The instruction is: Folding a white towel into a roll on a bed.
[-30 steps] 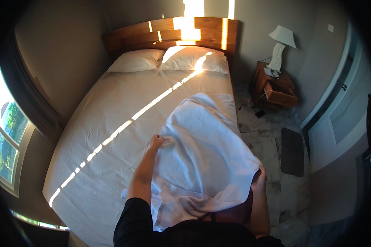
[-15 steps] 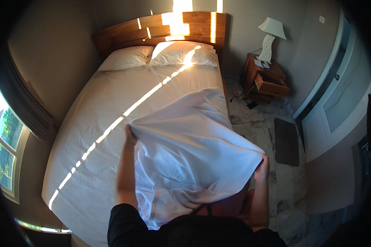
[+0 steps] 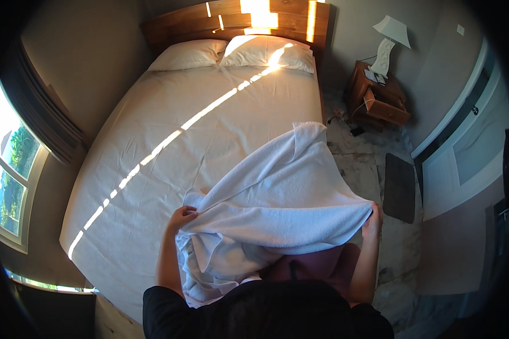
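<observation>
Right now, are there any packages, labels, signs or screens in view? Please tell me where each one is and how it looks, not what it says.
No screens, signs or clear packages in view.
Flat items: on the wooden nightstand right of the bed, beside the white lamp; small, pale and dark; too small to identify.
Wall plate: on the grey wall at upper right; small, pale, rectangular.

This is a bedroom in a home. A wide bed [image 3: 169, 169] with a white sheet fills most of the room, with two white pillows [image 3: 232, 52] lying against a wooden headboard [image 3: 232, 17]. Beside it stands a wooden nightstand [image 3: 379, 99] carrying a white lamp [image 3: 389, 37]. A window [image 3: 5, 164] with dark curtains [image 3: 45, 118] is on the left wall, a white door [image 3: 464, 152] on the right, and a dark mat [image 3: 398, 186] lies on the floor.
</observation>
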Demonstrator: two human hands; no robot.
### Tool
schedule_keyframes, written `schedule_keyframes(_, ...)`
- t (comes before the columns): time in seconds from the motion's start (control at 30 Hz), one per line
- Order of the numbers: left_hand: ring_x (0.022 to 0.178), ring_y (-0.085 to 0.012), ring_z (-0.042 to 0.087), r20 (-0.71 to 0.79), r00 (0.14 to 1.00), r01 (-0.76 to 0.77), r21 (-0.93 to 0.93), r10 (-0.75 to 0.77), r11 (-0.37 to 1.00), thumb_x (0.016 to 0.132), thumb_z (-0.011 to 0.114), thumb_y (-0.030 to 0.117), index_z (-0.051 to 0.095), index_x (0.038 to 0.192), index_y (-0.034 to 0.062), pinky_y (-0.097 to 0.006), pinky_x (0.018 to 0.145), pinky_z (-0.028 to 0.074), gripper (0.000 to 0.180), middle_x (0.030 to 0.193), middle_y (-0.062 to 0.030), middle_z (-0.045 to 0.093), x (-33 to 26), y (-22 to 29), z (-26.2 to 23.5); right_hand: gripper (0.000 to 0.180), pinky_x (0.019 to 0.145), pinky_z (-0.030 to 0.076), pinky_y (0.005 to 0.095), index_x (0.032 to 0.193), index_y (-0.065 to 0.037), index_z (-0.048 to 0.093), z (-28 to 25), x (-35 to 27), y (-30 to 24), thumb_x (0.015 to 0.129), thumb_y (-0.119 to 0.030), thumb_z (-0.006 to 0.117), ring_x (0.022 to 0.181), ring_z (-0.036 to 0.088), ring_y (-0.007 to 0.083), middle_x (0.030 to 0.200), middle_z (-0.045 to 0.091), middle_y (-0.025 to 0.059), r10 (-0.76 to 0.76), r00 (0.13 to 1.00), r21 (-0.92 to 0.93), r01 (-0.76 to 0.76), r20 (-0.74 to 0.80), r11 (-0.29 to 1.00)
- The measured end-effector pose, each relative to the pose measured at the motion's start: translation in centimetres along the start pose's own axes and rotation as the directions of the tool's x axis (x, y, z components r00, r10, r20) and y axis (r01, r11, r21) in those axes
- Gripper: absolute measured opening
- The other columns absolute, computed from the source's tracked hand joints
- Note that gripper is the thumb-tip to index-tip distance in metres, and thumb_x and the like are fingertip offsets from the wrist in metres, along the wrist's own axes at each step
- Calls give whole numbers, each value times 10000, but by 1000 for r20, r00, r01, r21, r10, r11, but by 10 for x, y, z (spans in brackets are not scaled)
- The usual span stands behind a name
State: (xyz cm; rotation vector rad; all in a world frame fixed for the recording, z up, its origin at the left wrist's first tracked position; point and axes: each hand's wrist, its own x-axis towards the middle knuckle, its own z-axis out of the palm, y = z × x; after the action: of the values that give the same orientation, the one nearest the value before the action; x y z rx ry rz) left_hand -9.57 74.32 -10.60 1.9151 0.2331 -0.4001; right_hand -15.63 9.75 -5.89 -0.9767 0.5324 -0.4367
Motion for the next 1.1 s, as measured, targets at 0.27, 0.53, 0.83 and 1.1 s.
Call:
schedule_keyframes(0.27, 875, -251, 635, -125, 971, -128, 443, 203, 887, 698, 784, 253, 637, 1048, 14, -341, 801, 494, 449, 934, -136, 671, 10, 22, 14, 133, 745, 463, 277, 898, -85, 540, -6, -7, -7, 929, -214, 529, 842, 576, 136, 886, 585, 36, -50, 998, -16, 50, 27, 999)
schedule_keyframes(0.53, 694, -173, 608, -195, 925, -233, 386, 326, 893, 828, 640, 262, 646, 975, 13, -304, 664, 486, 289, 775, -62, 662, 56, 32, 13, 129, 744, 465, 278, 929, -82, 541, -11, -3, -10, 931, -209, 522, 854, 578, 140, 892, 582, 39, -87, 996, -4, 87, 30, 996)
schedule_keyframes(0.83, 562, -53, 503, -311, 927, -343, -478, 210, 809, 955, 495, 321, 642, 831, 42, -219, 527, 405, 339, 688, 15, 608, 44, 87, 9, 202, 776, 491, 339, 1028, -75, 523, -61, 14, -30, 925, -249, 529, 914, 593, 203, 979, 587, 73, -107, 988, 48, 113, -109, 992)
schedule_keyframes(1.1, 653, -49, 539, -359, 888, -409, -327, 288, 852, 965, 489, 285, 655, 897, 72, -213, 570, 430, 278, 786, 2, 625, 47, 86, 22, 190, 764, 494, 325, 991, -62, 526, -58, 13, -26, 922, -239, 542, 889, 592, 188, 950, 576, 72, -180, 978, 26, 184, -105, 983)
